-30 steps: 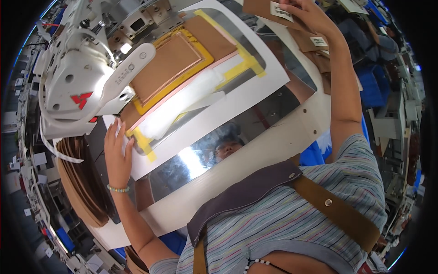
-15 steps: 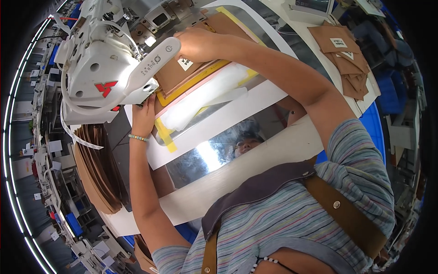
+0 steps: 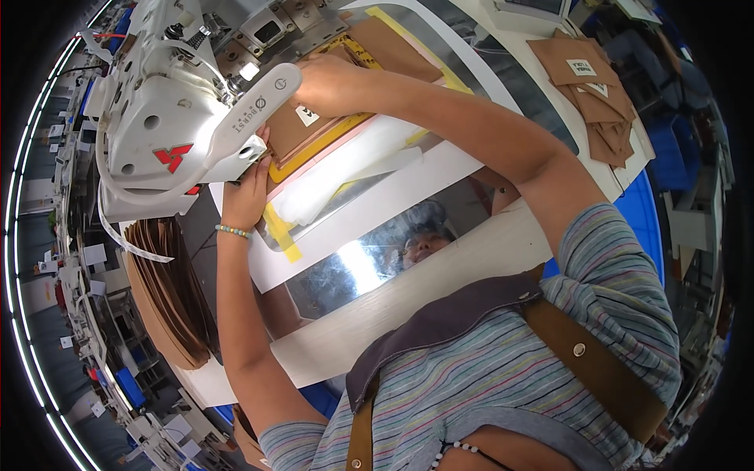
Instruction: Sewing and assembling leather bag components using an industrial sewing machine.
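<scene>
My right hand [image 3: 326,85] is curled over a labelled brown piece [image 3: 288,125] in the yellow rectangular frame [image 3: 309,148], its fingertips partly behind the white machine's lamp arm [image 3: 250,104]. My left hand [image 3: 245,191] reaches up with extended fingers at the frame's left end, partly hidden by the sewing machine [image 3: 137,133]. Below the frame are crumpled white sheeting [image 3: 330,180], yellow tape and a large white sheet [image 3: 292,271] on a shiny metal plate [image 3: 357,267].
A fanned pile of labelled brown pieces [image 3: 585,110] lies at the right, beside a screen device [image 3: 530,12]. A stack of brown pieces [image 3: 161,290] stands at the left. A blue bin [image 3: 675,153] and workstations show beyond the table [image 3: 393,306].
A second ago my right hand held a labelled piece above the right-hand pile; it has moved left onto the yellow frame with it. My left hand has moved up along the frame's left end.
</scene>
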Available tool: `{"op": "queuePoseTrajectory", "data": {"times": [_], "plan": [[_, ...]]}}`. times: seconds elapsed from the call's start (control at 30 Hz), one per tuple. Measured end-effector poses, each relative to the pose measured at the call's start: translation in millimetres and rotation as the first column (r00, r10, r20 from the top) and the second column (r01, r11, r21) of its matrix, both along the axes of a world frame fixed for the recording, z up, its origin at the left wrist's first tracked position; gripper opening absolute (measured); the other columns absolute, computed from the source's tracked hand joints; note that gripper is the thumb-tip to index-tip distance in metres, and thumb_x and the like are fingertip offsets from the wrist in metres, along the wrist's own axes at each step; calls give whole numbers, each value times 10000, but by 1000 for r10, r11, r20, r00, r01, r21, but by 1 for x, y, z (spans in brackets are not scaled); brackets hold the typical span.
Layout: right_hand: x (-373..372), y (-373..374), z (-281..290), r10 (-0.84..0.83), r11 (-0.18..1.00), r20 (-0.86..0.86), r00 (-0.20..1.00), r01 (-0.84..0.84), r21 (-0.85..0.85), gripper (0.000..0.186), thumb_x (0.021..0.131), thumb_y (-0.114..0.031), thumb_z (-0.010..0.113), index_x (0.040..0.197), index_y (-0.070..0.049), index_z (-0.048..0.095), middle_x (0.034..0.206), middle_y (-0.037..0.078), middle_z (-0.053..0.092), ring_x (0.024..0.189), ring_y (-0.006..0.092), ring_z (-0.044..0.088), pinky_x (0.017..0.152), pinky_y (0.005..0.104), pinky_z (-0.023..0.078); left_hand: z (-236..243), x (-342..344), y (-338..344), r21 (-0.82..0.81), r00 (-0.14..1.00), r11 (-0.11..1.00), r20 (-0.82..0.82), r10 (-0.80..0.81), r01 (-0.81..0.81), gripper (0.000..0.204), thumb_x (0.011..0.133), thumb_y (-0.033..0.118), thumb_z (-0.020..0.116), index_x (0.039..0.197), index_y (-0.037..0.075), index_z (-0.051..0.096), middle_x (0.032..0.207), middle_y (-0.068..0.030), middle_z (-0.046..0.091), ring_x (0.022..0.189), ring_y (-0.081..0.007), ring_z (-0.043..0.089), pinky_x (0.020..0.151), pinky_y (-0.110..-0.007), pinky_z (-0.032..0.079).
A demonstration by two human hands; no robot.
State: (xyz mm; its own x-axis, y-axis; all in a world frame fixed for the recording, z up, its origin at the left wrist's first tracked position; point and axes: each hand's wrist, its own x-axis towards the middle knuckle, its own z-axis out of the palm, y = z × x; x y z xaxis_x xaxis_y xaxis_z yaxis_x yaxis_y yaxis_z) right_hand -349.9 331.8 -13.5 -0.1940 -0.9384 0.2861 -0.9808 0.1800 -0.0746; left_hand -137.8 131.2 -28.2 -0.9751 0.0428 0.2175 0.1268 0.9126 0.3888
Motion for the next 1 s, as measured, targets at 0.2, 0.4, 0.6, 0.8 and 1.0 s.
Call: {"op": "queuePoseTrajectory", "data": {"times": [0.2, 0.4, 0.6, 0.8, 1.0], "plan": [[14, 10, 2, 103, 986, -76, 992, -112, -121, 257, 871, -105, 685, 1084, -154, 820, 1199, 36, 718, 1225, 254, 620, 999, 463, 515, 3, -1, 2, 51, 1000, 999, 2, -15, 14, 438, 1133, 204, 507, 1551, 85, 556, 1624, -82, 537, 1495, -269, 492, 1254, -370, 338], [33, 28, -16, 366, 926, 188, 911, -338, -165, 346, 933, -47, 621, 1221, -151, 781, 1311, 48, 665, 1270, 231, 606, 1095, 451, 448, -27, -5, -34, 102, 983, 987, 147, 106, -122, 365, 1131, 170, 490, 1446, 32, 613, 1558, -60, 597, 1453, -309, 502, 1225, -404, 364], [44, 17, -23, 382, 915, 120, 916, -357, -188, 405, 929, -21, 611, 1281, -156, 759, 1363, 59, 658, 1290, 237, 603, 1121, 434, 441, -63, 5, -102, 552, 929, 788, -58, 365, -275, 327, 1029, 87, 659, 1339, -19, 655, 1338, -169, 704, 1182, -308, 688, 1048, -418, 529], [46, 8, -27, 403, 894, 235, 885, -325, -307, 406, 905, 16, 621, 1244, -145, 775, 1297, 58, 692, 1253, 237, 626, 1116, 426, 456, -66, 7, -98, 348, 931, 903, -166, 325, -253, 341, 1047, 88, 627, 1373, -11, 642, 1358, -120, 709, 1145, -229, 696, 1033, -384, 541], [38, 15, -37, 457, 857, 193, 868, -372, -357, 355, 904, -3, 624, 1179, -142, 801, 1233, 42, 713, 1209, 232, 638, 1087, 420, 466, -10, -31, -10, 17, 997, 1000, -74, -6, 8, 386, 1081, 102, 559, 1461, 87, 625, 1552, -52, 597, 1463, -267, 504, 1256, -397, 353]]}}
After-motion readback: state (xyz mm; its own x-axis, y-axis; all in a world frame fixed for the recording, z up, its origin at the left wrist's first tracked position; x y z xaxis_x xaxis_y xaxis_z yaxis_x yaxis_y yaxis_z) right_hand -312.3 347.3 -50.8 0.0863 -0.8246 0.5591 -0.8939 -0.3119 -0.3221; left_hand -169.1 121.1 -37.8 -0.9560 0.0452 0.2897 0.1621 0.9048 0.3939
